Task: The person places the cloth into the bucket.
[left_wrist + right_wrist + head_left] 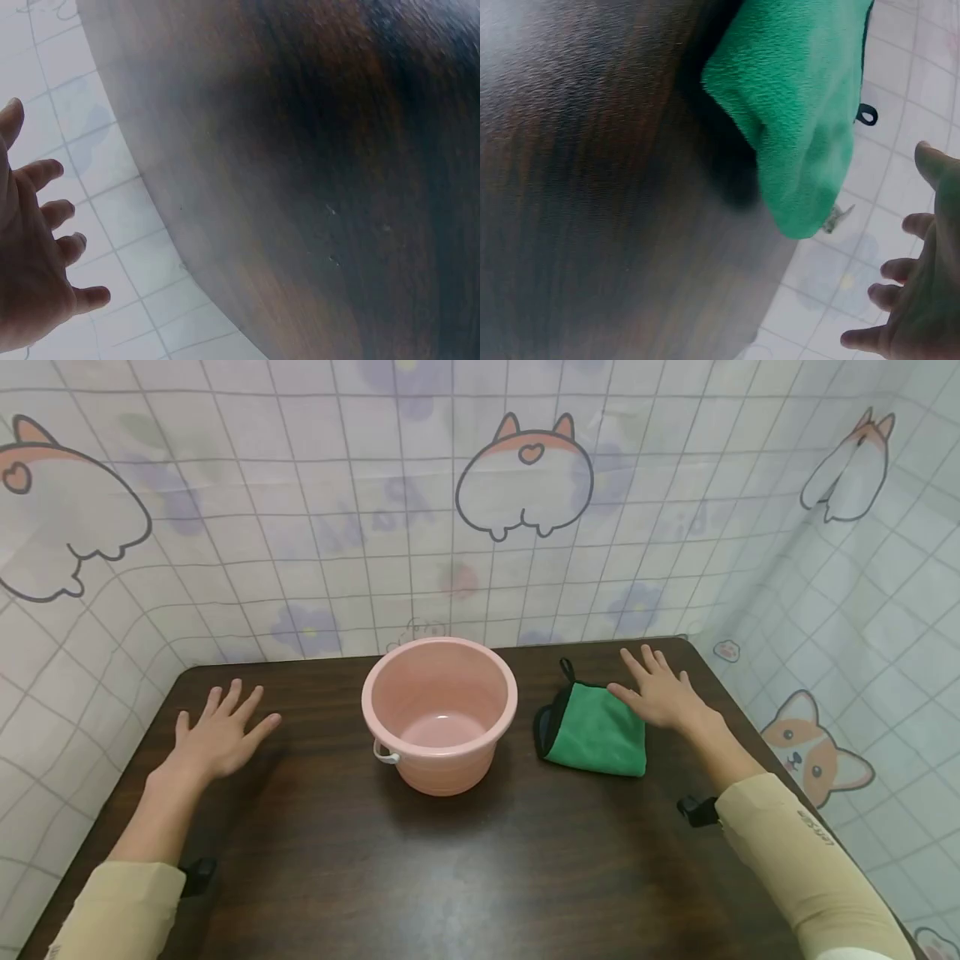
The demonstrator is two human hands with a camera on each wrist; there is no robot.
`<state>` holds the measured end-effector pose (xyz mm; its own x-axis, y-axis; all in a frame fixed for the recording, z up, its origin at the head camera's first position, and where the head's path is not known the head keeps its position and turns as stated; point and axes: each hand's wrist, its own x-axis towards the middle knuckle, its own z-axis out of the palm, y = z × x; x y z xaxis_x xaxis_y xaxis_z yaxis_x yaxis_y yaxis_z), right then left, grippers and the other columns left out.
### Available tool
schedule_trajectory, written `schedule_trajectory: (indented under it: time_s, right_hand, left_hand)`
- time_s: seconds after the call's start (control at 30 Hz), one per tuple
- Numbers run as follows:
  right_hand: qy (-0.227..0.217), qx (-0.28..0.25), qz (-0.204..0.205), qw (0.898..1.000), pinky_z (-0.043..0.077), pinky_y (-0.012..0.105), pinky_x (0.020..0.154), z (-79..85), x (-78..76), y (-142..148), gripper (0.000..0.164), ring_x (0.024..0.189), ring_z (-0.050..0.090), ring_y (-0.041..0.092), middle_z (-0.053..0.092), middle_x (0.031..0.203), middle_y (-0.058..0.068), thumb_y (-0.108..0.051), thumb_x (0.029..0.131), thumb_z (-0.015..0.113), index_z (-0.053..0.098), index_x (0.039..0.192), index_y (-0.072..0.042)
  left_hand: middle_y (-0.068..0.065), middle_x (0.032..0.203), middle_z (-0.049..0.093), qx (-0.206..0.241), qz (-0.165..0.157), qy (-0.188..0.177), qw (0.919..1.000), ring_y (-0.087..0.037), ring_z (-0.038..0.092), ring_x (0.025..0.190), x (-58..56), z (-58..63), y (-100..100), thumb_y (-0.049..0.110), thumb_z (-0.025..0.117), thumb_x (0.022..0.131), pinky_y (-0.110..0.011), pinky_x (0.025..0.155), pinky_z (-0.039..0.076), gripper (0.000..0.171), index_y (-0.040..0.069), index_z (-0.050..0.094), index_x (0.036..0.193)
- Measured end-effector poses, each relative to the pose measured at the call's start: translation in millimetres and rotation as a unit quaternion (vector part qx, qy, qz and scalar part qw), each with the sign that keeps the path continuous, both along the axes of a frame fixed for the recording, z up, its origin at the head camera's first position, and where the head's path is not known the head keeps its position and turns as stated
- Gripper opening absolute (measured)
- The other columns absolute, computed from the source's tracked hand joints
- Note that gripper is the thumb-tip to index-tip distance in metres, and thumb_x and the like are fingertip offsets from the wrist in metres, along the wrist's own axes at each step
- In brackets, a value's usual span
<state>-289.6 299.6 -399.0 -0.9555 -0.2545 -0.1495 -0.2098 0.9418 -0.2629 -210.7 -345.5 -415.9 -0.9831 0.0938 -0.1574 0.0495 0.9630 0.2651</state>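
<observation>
A pink plastic bucket (442, 768) with a white handle stands upright near the middle of the table, nothing visible inside it. To its right lies a folded green cloth (596, 735) with black edging and a small black hanging loop. My left hand (217, 739) hovers over the table's left side with fingers spread, holding nothing. My right hand (660, 693) is spread too, palm down, and overlaps the cloth's upper right corner in the head view. In the right wrist view a gap shows between the right hand (922, 270) and the green cloth (795, 120).
The dark wooden table (322, 877) reaches back to a wall covering (315, 527) with a grid and cartoon dogs. More of this covering flanks the table on both sides. A black wrist device (697, 811) sits at the right sleeve, another (198, 877) at the left.
</observation>
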Motion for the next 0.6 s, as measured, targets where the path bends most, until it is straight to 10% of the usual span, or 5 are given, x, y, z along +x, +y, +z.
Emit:
schedule_trajectory:
  time_s: [0.6]
  right_hand:
    - [0.041, -0.077, -0.004, 0.996, 0.023, 0.071, 0.113, -6.6, 8.0, 4, 0.071, 0.146, 0.019, 0.055, 0.015, 0.161, 0.036, -0.043, 0.111, 0.043, 0.021, 0.161, 0.001]
  left_hand:
    - [-0.039, 0.161, 0.007, 0.036, 0.005, 0.042, 0.9985, -0.063, 0.011, 0.143, 2.8, -0.9, 22, 0.064, 0.026, 0.107, -0.084, 0.102, 0.012, 0.082, 0.005, 0.02, 0.163]
